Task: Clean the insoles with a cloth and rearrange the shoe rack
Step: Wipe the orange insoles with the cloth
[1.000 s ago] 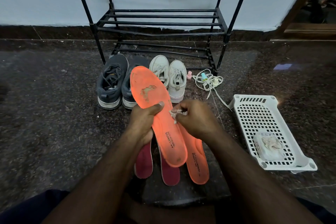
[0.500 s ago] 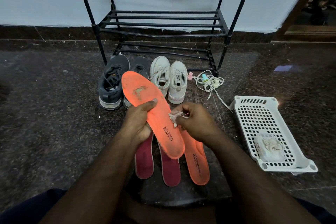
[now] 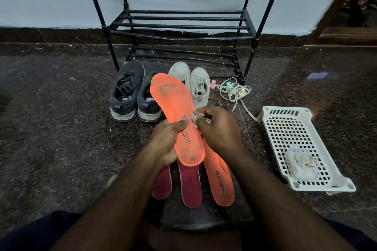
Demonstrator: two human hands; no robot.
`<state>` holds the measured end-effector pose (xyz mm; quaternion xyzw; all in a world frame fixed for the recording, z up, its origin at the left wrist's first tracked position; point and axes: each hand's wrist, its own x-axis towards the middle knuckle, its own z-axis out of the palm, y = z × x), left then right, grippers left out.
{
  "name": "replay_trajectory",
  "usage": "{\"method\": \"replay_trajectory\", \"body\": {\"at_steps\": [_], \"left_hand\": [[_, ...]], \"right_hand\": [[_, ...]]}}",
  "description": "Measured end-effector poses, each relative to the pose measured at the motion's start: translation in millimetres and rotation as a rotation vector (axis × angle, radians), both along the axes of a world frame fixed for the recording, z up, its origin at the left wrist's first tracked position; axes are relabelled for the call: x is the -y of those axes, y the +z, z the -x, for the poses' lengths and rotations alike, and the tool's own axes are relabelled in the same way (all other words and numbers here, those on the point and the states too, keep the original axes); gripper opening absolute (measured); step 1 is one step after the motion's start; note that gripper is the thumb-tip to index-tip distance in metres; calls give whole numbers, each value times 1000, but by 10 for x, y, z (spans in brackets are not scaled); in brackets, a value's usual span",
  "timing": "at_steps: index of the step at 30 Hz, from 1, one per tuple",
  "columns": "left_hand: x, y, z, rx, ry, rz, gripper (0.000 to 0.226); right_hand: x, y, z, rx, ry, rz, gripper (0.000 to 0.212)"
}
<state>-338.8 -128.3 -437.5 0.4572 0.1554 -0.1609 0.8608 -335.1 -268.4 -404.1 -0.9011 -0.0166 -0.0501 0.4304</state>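
Orange insole (image 3: 175, 108), toe away from us, clamped in our left hand (image 3: 167, 142); right hand (image 3: 218, 128) pinches cloth (image 3: 196, 117) at its right edge.

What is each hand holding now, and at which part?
Left hand grips the orange insole at its heel half, thumb on top. Right hand pinches a small crumpled cloth.

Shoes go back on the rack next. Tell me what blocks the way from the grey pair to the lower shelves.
Nothing visible does: the grey pair stands on the floor directly before the shoe rack, whose visible shelves are bare.
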Motion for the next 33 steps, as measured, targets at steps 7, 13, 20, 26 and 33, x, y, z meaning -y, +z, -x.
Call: {"method": "replay_trajectory", "body": {"at_steps": [7,13,20,26,33], "left_hand": [[-19,44,-34,-31,45,-43,21],[-57,66,-49,-37,73,6,22],[-122,187,-78,-59,88,172,28],[-124,272,-71,-79,23,206,32],[171,166,46,-14,92,175,21]], "right_hand": [[21,41,38,-84,87,155,16],[-2,44,80,-77,91,125,12],[-20,-45,130,-198,150,-101,11],[-61,-98,90,-181,64,-423,18],[-47,-38,76,42,-66,-239,14]]}}
